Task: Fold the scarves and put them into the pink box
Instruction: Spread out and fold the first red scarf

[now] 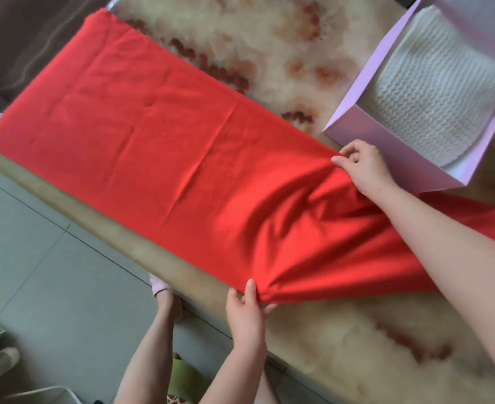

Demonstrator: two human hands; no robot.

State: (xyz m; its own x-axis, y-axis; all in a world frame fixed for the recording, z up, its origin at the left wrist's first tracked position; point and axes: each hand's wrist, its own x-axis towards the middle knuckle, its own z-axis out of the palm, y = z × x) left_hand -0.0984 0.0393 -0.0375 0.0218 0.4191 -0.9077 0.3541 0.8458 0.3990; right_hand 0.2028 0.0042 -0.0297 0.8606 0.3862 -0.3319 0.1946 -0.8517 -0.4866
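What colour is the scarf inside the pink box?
White: the knit scarf has a ribbed texture, clearest in the head view.

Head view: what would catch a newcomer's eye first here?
The bright red scarf, spread across the marbled table, dominates the frame. Both hands pinch its opposite edges where it bunches: the left hand at the table's near edge, the right hand beside the pink box. A folded white knitted scarf already lies in that box.
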